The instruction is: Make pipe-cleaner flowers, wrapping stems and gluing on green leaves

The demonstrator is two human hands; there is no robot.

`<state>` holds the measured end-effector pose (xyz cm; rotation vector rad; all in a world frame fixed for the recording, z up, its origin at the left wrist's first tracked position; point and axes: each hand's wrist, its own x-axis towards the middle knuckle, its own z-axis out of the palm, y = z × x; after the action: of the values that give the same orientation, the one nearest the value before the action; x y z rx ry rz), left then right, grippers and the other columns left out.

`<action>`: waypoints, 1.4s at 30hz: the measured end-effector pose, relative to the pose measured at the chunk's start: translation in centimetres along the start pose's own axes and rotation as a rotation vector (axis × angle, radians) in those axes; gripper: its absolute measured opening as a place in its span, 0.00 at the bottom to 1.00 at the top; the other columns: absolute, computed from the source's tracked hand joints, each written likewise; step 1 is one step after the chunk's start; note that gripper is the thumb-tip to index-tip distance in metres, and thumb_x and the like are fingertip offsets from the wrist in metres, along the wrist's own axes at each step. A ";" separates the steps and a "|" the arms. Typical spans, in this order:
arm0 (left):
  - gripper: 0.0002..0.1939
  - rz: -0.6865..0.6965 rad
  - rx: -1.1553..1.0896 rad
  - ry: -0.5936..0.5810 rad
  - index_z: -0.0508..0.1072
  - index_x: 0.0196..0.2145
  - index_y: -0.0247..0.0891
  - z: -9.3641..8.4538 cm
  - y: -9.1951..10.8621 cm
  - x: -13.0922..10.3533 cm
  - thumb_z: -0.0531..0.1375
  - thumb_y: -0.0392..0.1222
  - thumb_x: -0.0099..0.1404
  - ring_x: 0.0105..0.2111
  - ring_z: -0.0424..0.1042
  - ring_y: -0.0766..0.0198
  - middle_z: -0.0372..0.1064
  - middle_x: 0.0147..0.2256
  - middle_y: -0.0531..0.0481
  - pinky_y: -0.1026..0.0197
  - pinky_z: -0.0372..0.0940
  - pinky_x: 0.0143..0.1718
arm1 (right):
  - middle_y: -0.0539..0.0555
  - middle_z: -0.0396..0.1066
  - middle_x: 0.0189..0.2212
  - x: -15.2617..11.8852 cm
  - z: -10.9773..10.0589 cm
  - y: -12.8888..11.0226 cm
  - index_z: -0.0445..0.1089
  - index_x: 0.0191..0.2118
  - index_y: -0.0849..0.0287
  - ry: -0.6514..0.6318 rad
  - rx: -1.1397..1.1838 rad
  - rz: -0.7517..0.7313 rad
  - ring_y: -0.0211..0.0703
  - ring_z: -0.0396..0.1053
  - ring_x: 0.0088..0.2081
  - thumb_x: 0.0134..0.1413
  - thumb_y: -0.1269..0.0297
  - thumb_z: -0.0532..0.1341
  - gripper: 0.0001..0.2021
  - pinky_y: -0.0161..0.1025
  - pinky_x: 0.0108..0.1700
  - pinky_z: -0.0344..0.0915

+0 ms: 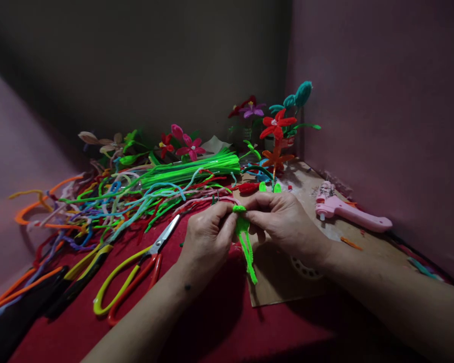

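Between both hands is a bright green pipe cleaner [245,242], bent into a small shape with two strands hanging down. My left hand [212,229] pinches its upper part from the left, thumb and index finger together. From the right, my right hand [282,217] grips the same piece close to the left fingertips. Part of the shape is hidden behind the fingers. Just beyond the right hand, two green loops [270,187] poke up near a red pipe-cleaner bud [248,188]. Scissors [155,252] with yellow and orange handles lie left of the left hand.
A tangle of coloured pipe cleaners [79,217] and a green bundle [196,168] cover the left and back. Finished flowers [278,123] stand behind. A pink glue gun [348,209] rests at right on the cardboard [272,287]. Black-and-yellow pliers [79,277] lie on the red cloth [212,322].
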<state>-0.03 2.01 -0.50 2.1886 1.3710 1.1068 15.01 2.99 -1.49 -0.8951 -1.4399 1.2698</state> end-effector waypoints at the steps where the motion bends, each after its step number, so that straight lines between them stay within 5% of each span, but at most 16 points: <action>1: 0.09 0.005 0.007 -0.002 0.74 0.34 0.33 0.0 0.0 0.0 0.54 0.35 0.61 0.24 0.67 0.69 0.71 0.27 0.50 0.69 0.59 0.22 | 0.46 0.63 0.18 0.0 0.0 0.0 0.69 0.27 0.62 -0.002 -0.004 -0.002 0.29 0.59 0.17 0.48 0.72 0.58 0.03 0.28 0.16 0.58; 7: 0.08 -0.065 -0.037 -0.040 0.73 0.35 0.34 -0.1 0.2 0.2 0.55 0.38 0.62 0.25 0.68 0.69 0.71 0.29 0.50 0.69 0.59 0.23 | 0.47 0.64 0.20 0.1 0.0 -0.3 0.66 0.26 0.62 -0.005 0.004 0.015 0.31 0.61 0.18 0.48 0.71 0.58 0.03 0.29 0.17 0.61; 14: 0.13 -0.269 -0.367 -0.069 0.69 0.40 0.34 -0.3 0.7 0.7 0.59 0.42 0.59 0.19 0.65 0.70 0.69 0.25 0.53 0.67 0.62 0.20 | 0.45 0.63 0.17 0.4 0.1 -0.5 0.66 0.28 0.62 0.042 0.106 0.089 0.33 0.63 0.18 0.47 0.73 0.58 0.02 0.30 0.16 0.63; 23: 0.09 -0.460 -0.459 -0.204 0.68 0.28 0.34 -0.3 0.6 0.8 0.58 0.44 0.59 0.12 0.60 0.70 0.64 0.15 0.55 0.67 0.56 0.13 | 0.44 0.62 0.16 0.4 0.1 -1.0 0.64 0.28 0.62 0.097 0.119 0.097 0.32 0.63 0.17 0.47 0.77 0.57 0.04 0.30 0.17 0.63; 37: 0.09 -0.495 -0.563 -0.136 0.69 0.32 0.34 -0.2 0.4 0.6 0.56 0.43 0.61 0.10 0.58 0.71 0.63 0.13 0.56 0.69 0.54 0.11 | 0.46 0.65 0.17 0.6 -0.2 -0.9 0.63 0.28 0.61 0.107 0.151 0.094 0.33 0.65 0.17 0.47 0.73 0.59 0.03 0.31 0.17 0.64; 42: 0.10 -0.532 -0.778 -0.133 0.70 0.30 0.34 -0.3 -0.7 0.9 0.57 0.45 0.61 0.09 0.54 0.74 0.62 0.12 0.56 0.72 0.48 0.09 | 0.46 0.64 0.15 1.5 -1.6 -0.4 0.63 0.26 0.60 0.112 0.016 0.098 0.34 0.64 0.16 0.45 0.73 0.59 0.03 0.31 0.16 0.62</action>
<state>-0.47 3.08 -0.41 1.2296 1.1014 1.0212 16.25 4.77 -0.83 -1.0204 -1.3103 1.2805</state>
